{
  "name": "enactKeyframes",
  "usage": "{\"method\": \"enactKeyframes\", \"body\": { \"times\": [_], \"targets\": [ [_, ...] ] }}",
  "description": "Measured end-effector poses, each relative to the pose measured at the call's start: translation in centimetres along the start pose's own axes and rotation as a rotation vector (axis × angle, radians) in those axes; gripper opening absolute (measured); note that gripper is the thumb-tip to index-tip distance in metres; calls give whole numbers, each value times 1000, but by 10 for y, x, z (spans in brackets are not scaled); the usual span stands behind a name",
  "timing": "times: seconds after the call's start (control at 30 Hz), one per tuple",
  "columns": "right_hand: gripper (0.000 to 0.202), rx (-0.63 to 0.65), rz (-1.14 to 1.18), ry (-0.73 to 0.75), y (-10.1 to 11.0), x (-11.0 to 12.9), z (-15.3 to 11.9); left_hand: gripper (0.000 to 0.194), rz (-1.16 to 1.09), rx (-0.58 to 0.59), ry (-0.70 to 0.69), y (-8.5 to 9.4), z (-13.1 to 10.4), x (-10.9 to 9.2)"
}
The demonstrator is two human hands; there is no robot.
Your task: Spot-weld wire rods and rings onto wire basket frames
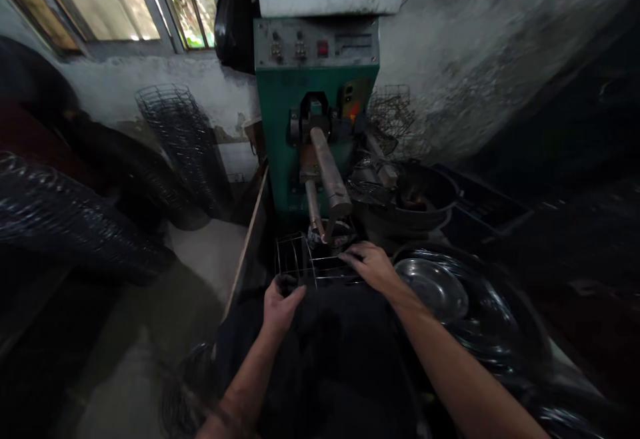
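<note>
A wire frame (295, 256) made of thin metal rods lies in front of a green spot welder (275, 145), just below its electrode arms (331, 175). My left hand (283, 302) is closed on the near left part of the frame, its thumb pointing right and its fingertips dark with grime. Farther right, my right hand (371, 264) pinches the frame's straight rods close to the lower electrode tip. The exact contact under the right fingertips is partly hidden.
A metal bowl (434, 290) rests among shiny dark rings to the right, with a black basin (430, 199) behind it. Stacks of wire frames (183, 139) lean on the left. A wooden board edge (246, 245) runs beside my left arm.
</note>
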State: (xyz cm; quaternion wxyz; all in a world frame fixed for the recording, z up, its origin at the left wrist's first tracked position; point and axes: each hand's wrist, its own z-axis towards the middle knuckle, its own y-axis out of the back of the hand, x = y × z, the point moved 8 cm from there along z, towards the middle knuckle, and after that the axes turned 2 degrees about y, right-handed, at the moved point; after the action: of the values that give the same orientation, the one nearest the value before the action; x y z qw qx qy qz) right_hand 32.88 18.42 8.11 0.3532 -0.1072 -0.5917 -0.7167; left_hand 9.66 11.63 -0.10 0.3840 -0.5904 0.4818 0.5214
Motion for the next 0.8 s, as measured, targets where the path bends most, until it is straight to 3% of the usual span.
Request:
{"method": "enactKeyframes", "body": {
  "times": [0.43, 0.8],
  "targets": [
    [29, -2, 71, -61, 7, -15, 4, 24, 12, -23, -77, -10, 2, -8],
    [31, 0, 128, -135, 9, -23, 5, 26, -20, -19, -51, -13, 3, -5]
  ]
}}
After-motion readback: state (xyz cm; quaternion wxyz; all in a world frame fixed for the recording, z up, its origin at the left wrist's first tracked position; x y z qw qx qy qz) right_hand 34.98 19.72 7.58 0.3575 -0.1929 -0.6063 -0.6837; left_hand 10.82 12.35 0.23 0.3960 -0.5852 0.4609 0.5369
